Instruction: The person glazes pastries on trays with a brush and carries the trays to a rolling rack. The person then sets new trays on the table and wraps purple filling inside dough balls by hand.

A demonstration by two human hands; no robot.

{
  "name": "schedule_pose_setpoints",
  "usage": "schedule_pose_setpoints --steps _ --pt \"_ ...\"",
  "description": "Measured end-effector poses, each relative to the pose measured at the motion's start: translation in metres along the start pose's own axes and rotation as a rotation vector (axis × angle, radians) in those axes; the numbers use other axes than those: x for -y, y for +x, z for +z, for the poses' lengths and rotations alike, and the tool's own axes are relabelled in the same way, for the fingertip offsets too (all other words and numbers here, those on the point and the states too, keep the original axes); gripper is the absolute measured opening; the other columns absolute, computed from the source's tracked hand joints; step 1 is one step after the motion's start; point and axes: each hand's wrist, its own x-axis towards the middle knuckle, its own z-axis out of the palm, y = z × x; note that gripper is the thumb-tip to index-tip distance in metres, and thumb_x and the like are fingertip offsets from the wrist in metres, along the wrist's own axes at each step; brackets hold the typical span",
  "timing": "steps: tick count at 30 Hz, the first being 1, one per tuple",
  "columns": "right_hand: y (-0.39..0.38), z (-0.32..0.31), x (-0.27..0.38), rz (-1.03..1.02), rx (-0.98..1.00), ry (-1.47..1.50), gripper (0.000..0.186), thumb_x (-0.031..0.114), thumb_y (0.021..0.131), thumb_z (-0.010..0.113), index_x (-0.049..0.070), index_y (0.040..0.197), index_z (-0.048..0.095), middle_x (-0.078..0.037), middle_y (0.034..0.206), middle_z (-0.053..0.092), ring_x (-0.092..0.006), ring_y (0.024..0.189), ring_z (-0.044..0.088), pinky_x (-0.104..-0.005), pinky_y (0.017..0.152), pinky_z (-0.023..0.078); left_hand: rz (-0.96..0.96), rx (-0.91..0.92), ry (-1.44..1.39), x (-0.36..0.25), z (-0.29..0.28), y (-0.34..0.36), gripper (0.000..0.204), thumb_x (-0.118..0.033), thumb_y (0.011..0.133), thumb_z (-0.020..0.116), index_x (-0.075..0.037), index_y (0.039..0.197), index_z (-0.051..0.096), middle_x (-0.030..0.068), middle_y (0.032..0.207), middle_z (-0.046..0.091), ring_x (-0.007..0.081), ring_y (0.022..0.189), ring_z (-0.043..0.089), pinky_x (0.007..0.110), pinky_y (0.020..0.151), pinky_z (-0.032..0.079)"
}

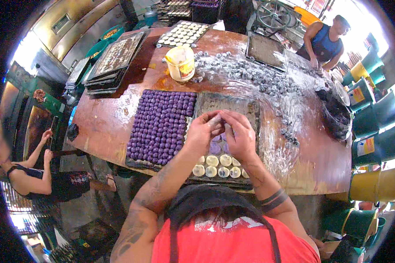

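My left hand and my right hand meet over a metal baking tray, their fingertips pinched together. Something pale seems to show between the fingers, but it is mostly hidden and I cannot make it out. Below the hands, the tray's near part carries rows of flat round cream-coloured dough pieces, some with dark spots. A few purple rounds lie just beyond them, partly covered by my hands. Left of this tray stands another one packed with rows of dark purple balls.
A yellowish-white tub stands beyond the purple balls. Floured dark balls are scattered over the table's right half. Stacked trays sit at the left, a filled tray at the back. One person works far right, another is at left.
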Motion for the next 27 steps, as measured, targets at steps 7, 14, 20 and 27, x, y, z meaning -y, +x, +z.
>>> schedule_pose_setpoints --steps 7,14,20,27 --pt "0.018 -0.006 -0.017 -0.197 0.269 0.102 0.048 0.010 0.063 0.084 0.008 0.106 0.064 -0.012 0.127 0.066 -0.0341 0.126 0.055 -0.0449 0.106 0.043 -0.146 0.225 0.006 0.007 -0.004 -0.005 0.042 -0.005 0.081 0.075 0.000 0.120 0.061 0.0102 0.107 0.067 0.0209 0.093 0.068 0.033 0.081 0.056" --pt "-0.023 0.038 -0.043 0.181 0.149 0.192 0.039 0.007 0.065 0.082 0.007 0.100 0.063 -0.011 0.100 0.068 -0.0286 0.095 0.066 -0.0399 0.083 0.053 -0.407 0.153 -0.082 0.028 -0.025 -0.011 0.024 -0.013 0.090 0.072 -0.003 0.110 0.066 0.0072 0.104 0.069 0.0195 0.093 0.067 0.035 0.081 0.056" --pt "-0.030 0.081 -0.056 0.664 0.214 0.484 0.034 0.003 0.084 0.071 0.001 0.118 0.066 -0.009 0.099 0.070 -0.0133 0.092 0.064 -0.0284 0.081 0.053 0.148 -0.177 0.334 0.043 -0.060 -0.007 0.028 -0.003 0.094 0.060 0.000 0.122 0.063 0.0119 0.109 0.070 0.0197 0.093 0.068 0.031 0.081 0.054" --pt "-0.039 0.127 -0.097 0.354 0.656 -0.314 0.037 0.020 0.084 0.067 0.006 0.118 0.068 -0.013 0.105 0.071 -0.0338 0.102 0.061 -0.0435 0.091 0.048 0.247 -0.242 0.933 0.069 -0.133 -0.006 0.075 0.003 0.083 0.063 0.001 0.150 0.031 0.0212 0.147 0.045 0.0275 0.136 0.043 0.035 0.112 0.035"
